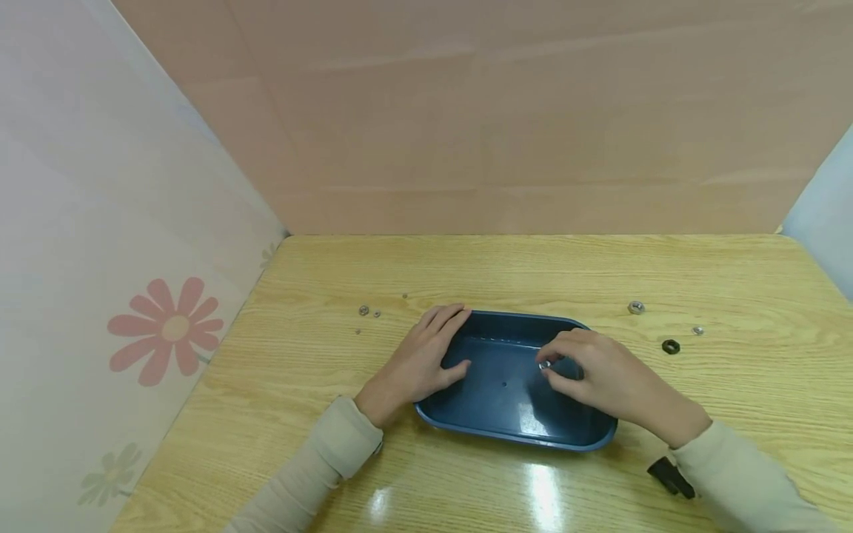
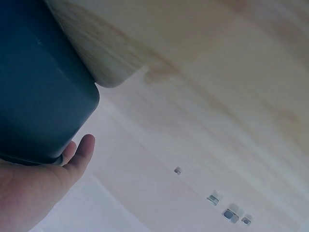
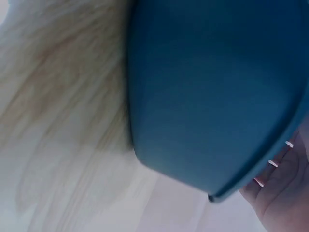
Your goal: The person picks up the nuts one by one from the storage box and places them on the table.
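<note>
A dark blue rectangular tray [image 1: 493, 433] sits on the wooden table between both hands. My left hand [image 1: 426, 355] rests on its left rim, fingers extended toward the far left corner and thumb over the inside; in the left wrist view, straight fingertips [image 2: 87, 145] show beside the tray wall. Over the right part of the tray, my right hand [image 1: 593, 370] pinches a small shiny metal nut [image 1: 544, 365] between thumb and fingertips. A tiny round spot [image 1: 504, 384] shows on the tray floor. In the right wrist view, the tray's outer wall hides the fingertips and the nut.
Right of the tray lie a large metal nut [image 1: 636, 307], a black nut [image 1: 671, 346] and a smaller silver nut [image 1: 697, 331]. Several small nuts, one a metal nut [image 1: 363, 310], are left of it. A black object [image 1: 671, 477] is beside the right sleeve. Walls border the table.
</note>
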`<move>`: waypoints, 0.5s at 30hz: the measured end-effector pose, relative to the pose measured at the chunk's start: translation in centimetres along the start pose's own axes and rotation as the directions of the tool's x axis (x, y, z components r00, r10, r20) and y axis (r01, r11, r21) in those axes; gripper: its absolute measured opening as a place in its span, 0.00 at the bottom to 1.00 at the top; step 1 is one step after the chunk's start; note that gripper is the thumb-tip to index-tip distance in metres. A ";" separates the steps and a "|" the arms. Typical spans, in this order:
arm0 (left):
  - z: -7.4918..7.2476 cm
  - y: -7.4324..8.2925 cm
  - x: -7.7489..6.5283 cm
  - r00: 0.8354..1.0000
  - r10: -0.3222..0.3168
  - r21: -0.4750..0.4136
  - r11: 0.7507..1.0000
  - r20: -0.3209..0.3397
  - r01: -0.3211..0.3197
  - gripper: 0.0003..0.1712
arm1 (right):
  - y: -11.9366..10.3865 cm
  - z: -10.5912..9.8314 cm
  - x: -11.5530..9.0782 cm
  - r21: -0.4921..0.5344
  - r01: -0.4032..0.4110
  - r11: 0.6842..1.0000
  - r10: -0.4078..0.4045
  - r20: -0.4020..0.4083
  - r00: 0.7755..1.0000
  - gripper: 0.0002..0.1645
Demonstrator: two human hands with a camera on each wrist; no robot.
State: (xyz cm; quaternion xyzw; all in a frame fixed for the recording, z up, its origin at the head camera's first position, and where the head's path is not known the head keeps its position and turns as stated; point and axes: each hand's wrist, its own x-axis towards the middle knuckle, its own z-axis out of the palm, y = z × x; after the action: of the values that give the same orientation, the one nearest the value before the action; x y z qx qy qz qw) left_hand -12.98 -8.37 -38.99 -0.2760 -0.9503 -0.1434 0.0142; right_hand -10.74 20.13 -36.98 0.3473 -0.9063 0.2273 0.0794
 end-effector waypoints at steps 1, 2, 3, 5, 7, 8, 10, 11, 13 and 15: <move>0.0 0.0 0.0 1.000 0.002 -0.001 1.000 -0.001 -0.002 0.45 | 0.1 -0.2 -0.1 -0.003 -0.007 1.000 0.007 -0.002 1.000 0.09; 0.0 0.0 0.0 1.000 0.004 -0.001 1.000 -0.002 -0.004 0.45 | 0.1 -0.3 -0.2 -0.008 -0.010 1.000 0.010 -0.006 1.000 0.09; 0.0 0.0 0.0 1.000 0.006 -0.003 1.000 -0.003 -0.006 0.45 | 0.2 -0.5 -0.2 -0.013 -0.014 1.000 0.014 -0.012 1.000 0.10; 0.0 0.0 0.0 1.000 0.010 -0.008 1.000 -0.005 -0.010 0.45 | 0.5 -0.8 -0.5 -0.022 -0.017 1.000 0.016 -0.037 0.999 0.11; 0.0 0.0 0.0 1.000 0.011 -0.012 1.000 -0.006 -0.011 0.45 | 0.8 -1.0 -0.7 -0.039 -0.010 0.999 0.007 -0.076 0.997 0.13; 0.0 0.0 0.0 1.000 0.011 -0.012 1.000 -0.005 -0.011 0.45 | 1.0 -1.1 -0.7 -0.045 -0.001 0.999 -0.003 -0.099 0.995 0.14; 0.0 0.0 0.0 1.000 0.010 -0.012 1.000 -0.005 -0.010 0.45 | 1.4 -1.4 -0.9 -0.058 0.018 0.998 -0.026 -0.145 0.989 0.16; 0.0 0.0 0.0 1.000 0.008 -0.011 1.000 -0.004 -0.008 0.45 | 1.6 -1.4 -1.0 -0.067 0.027 0.997 -0.038 -0.166 0.985 0.17; 0.0 0.0 0.0 1.000 0.003 -0.009 1.000 -0.002 -0.003 0.45 | 2.0 -1.6 -1.1 -0.073 0.032 0.997 -0.046 -0.189 0.981 0.18; 0.0 0.0 0.0 1.000 -0.002 -0.007 1.000 0.001 0.002 0.45 | 2.2 -1.8 -1.3 -0.083 0.031 0.996 -0.047 -0.201 0.979 0.19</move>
State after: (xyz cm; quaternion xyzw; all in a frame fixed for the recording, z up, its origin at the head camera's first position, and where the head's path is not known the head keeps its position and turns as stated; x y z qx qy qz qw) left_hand -13.02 -8.39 -38.95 -0.2753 -0.9500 -0.1465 0.0127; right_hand -11.31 23.17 -36.58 0.3367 -0.8948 0.2237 0.1895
